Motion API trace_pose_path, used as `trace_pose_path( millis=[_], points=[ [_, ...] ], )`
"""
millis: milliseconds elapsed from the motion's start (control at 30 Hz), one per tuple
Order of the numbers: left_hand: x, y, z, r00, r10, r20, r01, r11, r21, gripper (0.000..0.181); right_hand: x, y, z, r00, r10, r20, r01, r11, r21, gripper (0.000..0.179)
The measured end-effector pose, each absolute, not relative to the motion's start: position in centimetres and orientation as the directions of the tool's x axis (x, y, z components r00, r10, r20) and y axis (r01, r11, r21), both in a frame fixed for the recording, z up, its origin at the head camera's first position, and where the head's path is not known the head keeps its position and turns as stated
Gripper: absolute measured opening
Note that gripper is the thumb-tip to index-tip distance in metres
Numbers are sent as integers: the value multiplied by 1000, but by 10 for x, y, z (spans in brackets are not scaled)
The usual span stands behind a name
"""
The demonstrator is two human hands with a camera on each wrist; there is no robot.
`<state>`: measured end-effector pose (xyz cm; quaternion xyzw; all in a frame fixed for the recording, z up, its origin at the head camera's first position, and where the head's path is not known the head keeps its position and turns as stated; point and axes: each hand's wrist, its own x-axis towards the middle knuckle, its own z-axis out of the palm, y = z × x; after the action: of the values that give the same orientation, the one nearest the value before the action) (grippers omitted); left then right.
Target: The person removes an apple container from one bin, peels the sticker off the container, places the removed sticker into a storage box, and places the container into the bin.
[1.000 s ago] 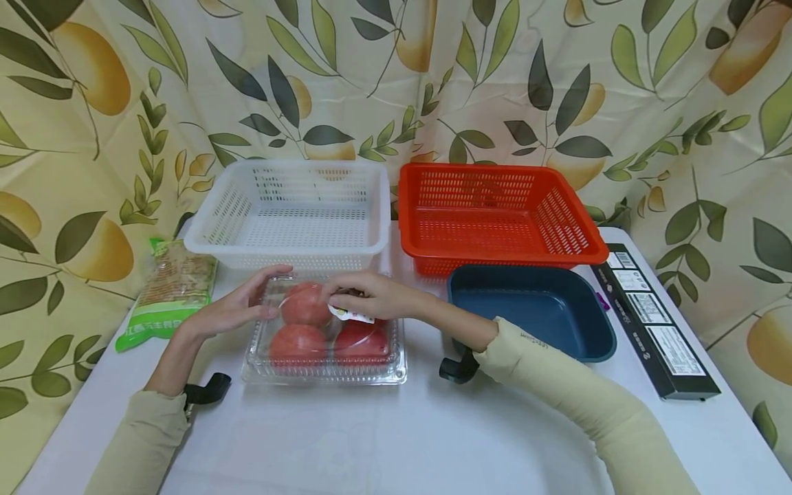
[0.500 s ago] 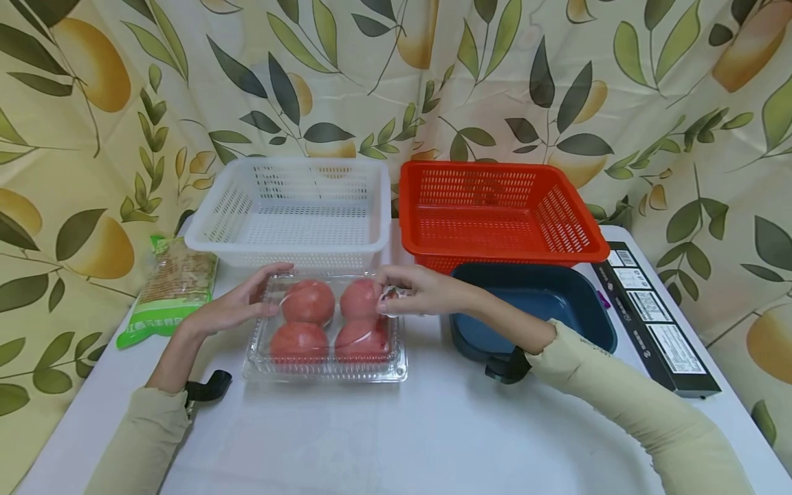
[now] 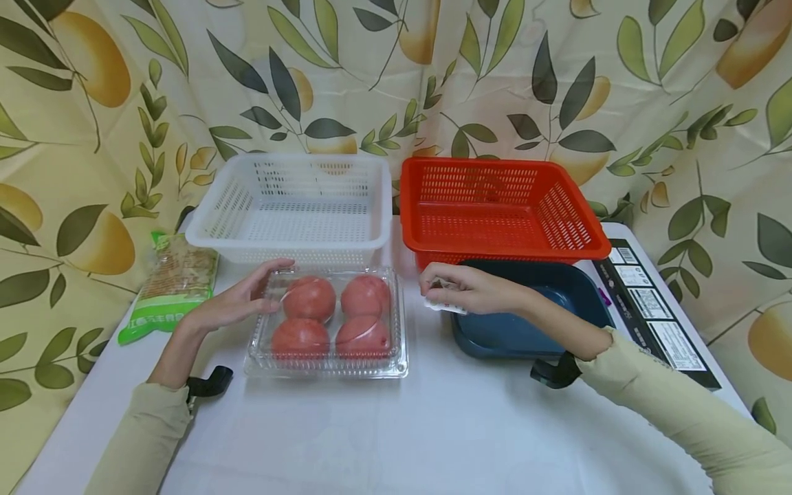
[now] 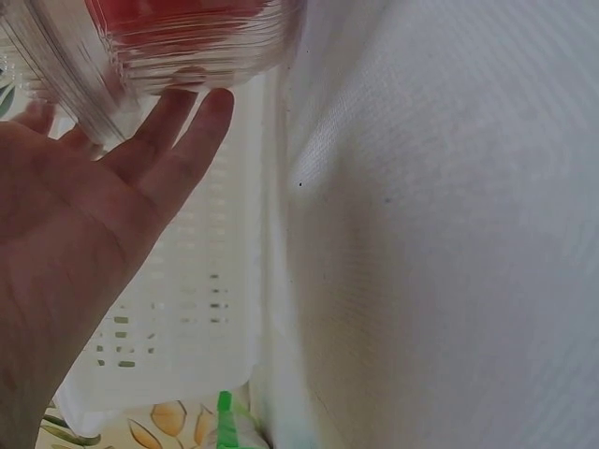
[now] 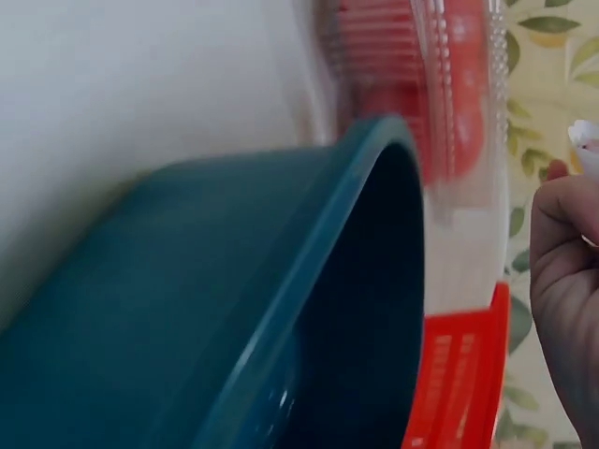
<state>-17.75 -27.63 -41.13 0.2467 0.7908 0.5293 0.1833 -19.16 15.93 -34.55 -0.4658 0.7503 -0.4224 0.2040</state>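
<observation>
A clear plastic clamshell box (image 3: 346, 375) with several tomatoes (image 3: 309, 300) inside sits lidded on the table. At its left side is my left hand (image 3: 238, 299), fingers fairly straight along the far left corner and thumb against the side. The left wrist view shows fingertips (image 4: 220, 98) right at the ribbed plastic wall. My right hand (image 3: 473, 287) pinches a crumpled white label (image 3: 447, 304) with print on it, held over the left rim of the dark blue basin (image 3: 489, 347). In the right wrist view the label (image 5: 586, 140) is partly cut off.
A white basket (image 3: 287, 244) and a red basket (image 3: 501, 251) stand along the back. To the left lies a green-and-clear food packet (image 3: 167, 289). On the right is a long black box (image 3: 650, 309) with white labels. A fruit-patterned curtain (image 3: 396, 82) hangs behind.
My right hand has moved right from above the tomato box to the basin's left rim, carrying the label away from the lid. The left hand has stayed at the box.
</observation>
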Motion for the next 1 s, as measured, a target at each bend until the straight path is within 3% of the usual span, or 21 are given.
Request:
trace_pose_path(
  millis=[267, 467, 767, 1000],
  points=[
    [-178, -276, -409, -813, 582, -33, 194, 324, 926, 73, -194, 204, -348, -609, -792, 43, -503, 344, -793, 17],
    [-177, -275, -410, -814, 579, -36, 189, 323, 927, 73, -195, 231, -357, -711, -693, -122, -391, 533, -750, 19],
    [-177, -275, -410, -813, 582, -32, 194, 321, 927, 72, -205, 263, -376, -736, -589, -335, -300, 727, -618, 17],
    [-176, -276, -410, -812, 583, -33, 190, 317, 929, 72, -209, 264, -388, -733, -550, -401, -275, 778, -564, 19]
  ],
)
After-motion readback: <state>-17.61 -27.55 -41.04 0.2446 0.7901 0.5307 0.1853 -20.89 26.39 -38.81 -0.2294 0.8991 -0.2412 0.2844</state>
